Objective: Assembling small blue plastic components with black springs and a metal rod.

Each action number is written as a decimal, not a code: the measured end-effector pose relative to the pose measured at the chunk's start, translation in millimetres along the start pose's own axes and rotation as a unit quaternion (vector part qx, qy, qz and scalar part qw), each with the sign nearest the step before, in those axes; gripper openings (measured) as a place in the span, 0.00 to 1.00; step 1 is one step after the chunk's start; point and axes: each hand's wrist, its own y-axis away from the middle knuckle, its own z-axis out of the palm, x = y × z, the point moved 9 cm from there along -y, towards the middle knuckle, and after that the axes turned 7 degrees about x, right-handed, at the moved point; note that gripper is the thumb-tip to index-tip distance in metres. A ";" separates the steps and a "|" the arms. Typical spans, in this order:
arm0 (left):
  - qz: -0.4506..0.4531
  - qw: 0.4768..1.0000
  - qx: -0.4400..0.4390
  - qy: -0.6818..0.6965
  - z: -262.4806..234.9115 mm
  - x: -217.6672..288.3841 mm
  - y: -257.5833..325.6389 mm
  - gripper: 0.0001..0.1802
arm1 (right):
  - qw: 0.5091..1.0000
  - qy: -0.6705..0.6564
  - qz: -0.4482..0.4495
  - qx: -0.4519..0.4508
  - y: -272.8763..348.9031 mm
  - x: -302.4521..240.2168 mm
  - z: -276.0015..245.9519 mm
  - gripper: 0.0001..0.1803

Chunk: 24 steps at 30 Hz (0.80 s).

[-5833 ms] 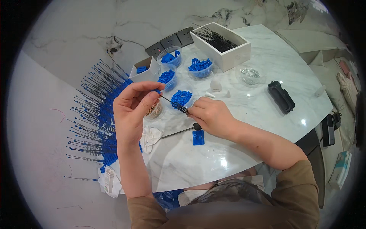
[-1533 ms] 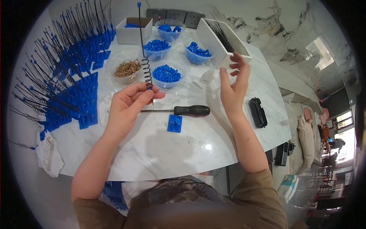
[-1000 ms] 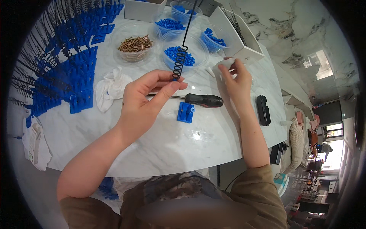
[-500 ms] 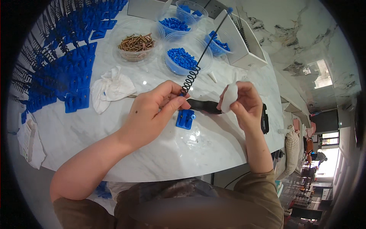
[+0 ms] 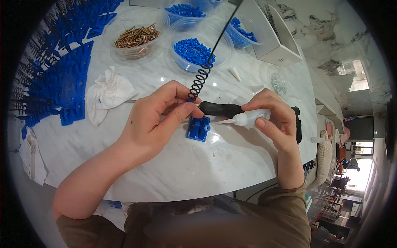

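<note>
My left hand [image 5: 159, 111] pinches the lower end of a black coil spring [image 5: 200, 82], whose long straight wire rises to the upper right. A bit of blue shows at the spring's foot, between the fingertips. My right hand [image 5: 275, 118] is closed on a small translucent squeeze bottle [image 5: 251, 118], its thin nozzle pointing left. Just below my left fingertips a small blue plastic base [image 5: 198, 128] lies on the marble table, apart from the nozzle tip. Behind both hands rests a black handle [image 5: 221, 109], probably a screwdriver's; its left end is partly hidden by the left hand.
Clear tubs hold brass-coloured screws [image 5: 137, 39], blue beads [image 5: 193, 53] and other blue parts [image 5: 244, 33]. Many blue bases with black springs [image 5: 62, 89] crowd the left. Crumpled white tissue [image 5: 109, 93] lies left of my hand. A white box [image 5: 275, 45] stands at back right; a white cone tip [image 5: 234, 74] lies nearer.
My right hand has tipped the squeeze bottle from upright to nearly level, nozzle now leftward toward the blue base. The left hand keeps its pinch on the spring. The whole view has shifted slightly.
</note>
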 end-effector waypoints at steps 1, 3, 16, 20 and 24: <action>-0.004 1.000 0.002 -0.004 -0.8 -0.6 -0.3 0.08 | 1.000 0.013 -0.005 -0.002 -0.6 -1.3 1.3 0.15; -0.011 1.000 0.003 -0.011 -1.7 -0.9 -1.6 0.08 | 1.000 0.025 -0.008 -0.004 -1.1 -2.9 2.8 0.14; -0.028 0.999 -0.006 -0.022 1.8 -1.2 0.3 0.08 | 0.996 0.068 -0.055 -0.010 1.9 -13.6 6.8 0.16; -0.025 1.000 -0.006 -0.017 2.1 -1.8 0.5 0.07 | 0.995 0.073 -0.066 -0.005 2.2 -14.7 7.2 0.16; -0.027 0.999 -0.012 -0.032 2.0 -4.2 -0.1 0.08 | 0.994 0.076 -0.073 -0.003 2.5 -13.6 8.6 0.16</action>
